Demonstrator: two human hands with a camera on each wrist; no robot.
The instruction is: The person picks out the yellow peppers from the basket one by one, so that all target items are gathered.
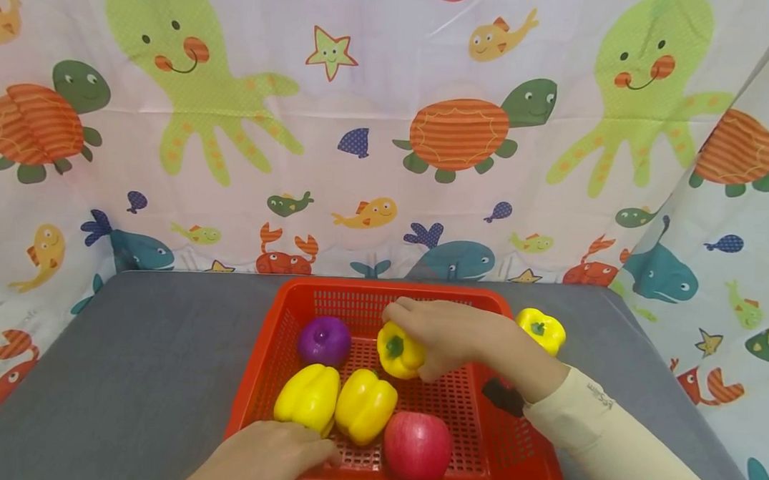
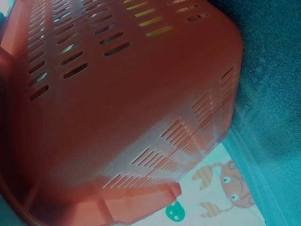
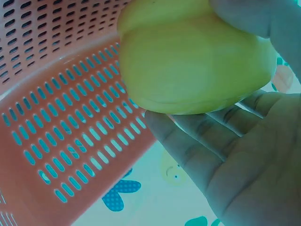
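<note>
1. sea-creature cloth (image 1: pixel 376 146) hangs behind grey table (image 1: pixel 128 358).
2. red basket (image 1: pixel 382 290) stands on table, slotted walls.
3. right hand (image 1: pixel 445 332): thumb and fingers pinching held yellow pepper (image 1: pixel 397 354) inside the basket's outline; cannot tell if it touches the basket floor.
4. left hand (image 1: pixel 268 453): grips basket's near rim, toward its left corner.
5. inside: purple onion (image 1: pixel 324 341) far left; left yellow pepper (image 1: pixel 308 396) just beside middle yellow pepper (image 1: pixel 366 407); red apple (image 1: pixel 418 445) near front.
6. outer yellow pepper (image 1: pixel 544 334) beyond basket's right wall.
</note>
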